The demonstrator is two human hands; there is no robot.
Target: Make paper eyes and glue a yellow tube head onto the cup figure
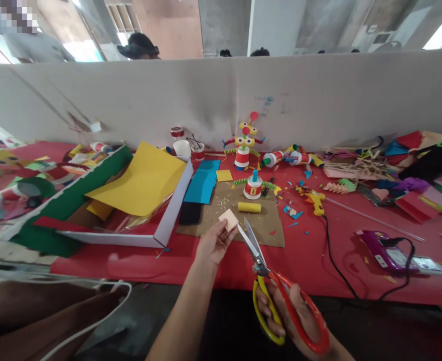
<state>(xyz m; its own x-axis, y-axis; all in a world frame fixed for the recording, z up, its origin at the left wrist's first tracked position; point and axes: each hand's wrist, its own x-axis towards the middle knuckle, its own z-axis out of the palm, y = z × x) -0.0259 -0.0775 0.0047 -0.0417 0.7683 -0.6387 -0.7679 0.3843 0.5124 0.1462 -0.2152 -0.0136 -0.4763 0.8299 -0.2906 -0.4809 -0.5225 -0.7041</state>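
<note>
My left hand (213, 245) pinches a small pale paper square (228, 219) and holds it up over the table's near edge. My right hand (292, 313) grips scissors (256, 250) with one yellow and one red handle. Their blades are slightly parted and the tips sit just right of the paper square. Beneath them lies a brown cardboard sheet (266, 225) with a yellow roll (249, 207) on it.
Red table cover (311, 255). An open box (168, 215) with yellow paper (141, 183) sits left, blue paper (201, 184) beside it. Paper-cup figures (243, 145) stand at the back, a yellow glue gun (316, 202) and purple device (384, 250) right. A grey partition (318, 95) runs behind.
</note>
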